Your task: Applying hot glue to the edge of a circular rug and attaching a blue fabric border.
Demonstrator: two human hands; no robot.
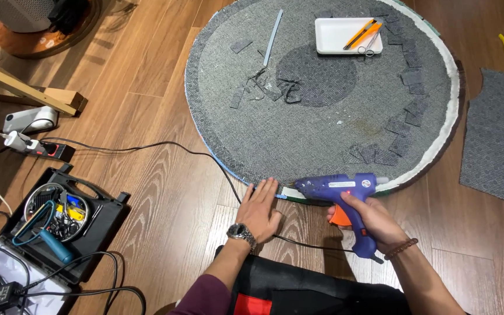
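A large round grey fabric-covered disc lies on the wooden floor. Small dark fabric patches line its right rim, and loose scraps sit near its middle. My right hand grips a blue hot glue gun with an orange trigger, its nozzle pointing left at the disc's near edge. My left hand, wearing a wristwatch, lies flat with fingers spread, pressing the disc's near edge just left of the nozzle. The gun's black cord runs left across the floor.
A white tray with an orange knife and scissors sits on the disc's far side. An open black tool case lies at the left, a power strip beyond it. A grey fabric piece lies at the right.
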